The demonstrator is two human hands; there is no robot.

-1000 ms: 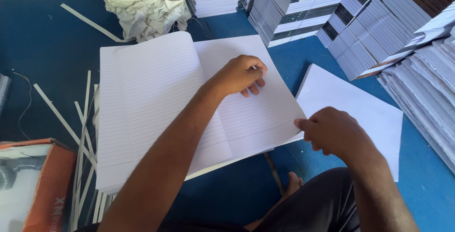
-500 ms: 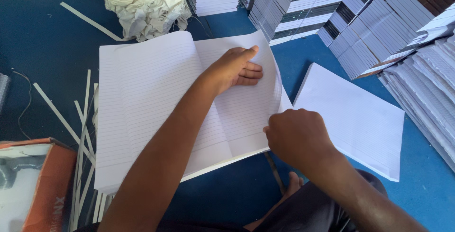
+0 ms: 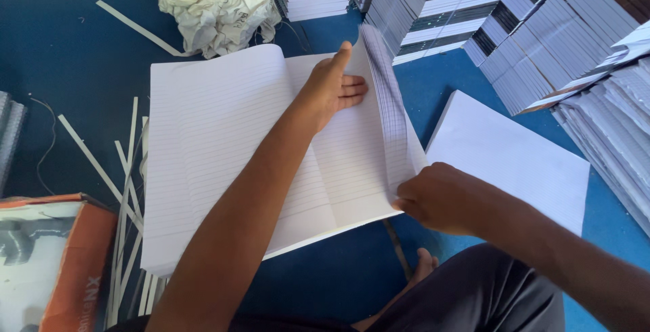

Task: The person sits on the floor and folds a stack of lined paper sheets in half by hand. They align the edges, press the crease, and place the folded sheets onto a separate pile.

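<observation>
An open stack of ruled white sheets (image 3: 217, 142) lies on the blue floor in front of me. My left hand (image 3: 333, 87) rests flat near the centre fold, thumb up against the lifted pages. My right hand (image 3: 437, 196) pinches the lower right corner of a bundle of ruled pages (image 3: 389, 112) that stands up on edge, curling leftward over the right half. A plain white sheet stack (image 3: 514, 156) lies just right of the hand.
Piles of bound ruled books (image 3: 542, 27) line the back and right side. A crumpled cream cloth (image 3: 213, 3) sits at the back. Thin white paper strips (image 3: 125, 190) lie left of the sheets. An orange and grey box (image 3: 47, 257) stands at lower left. My knee (image 3: 474, 291) is below.
My right hand came in from the right, gripped the right-hand pages and lifted them up on edge. My left hand slid up toward the fold.
</observation>
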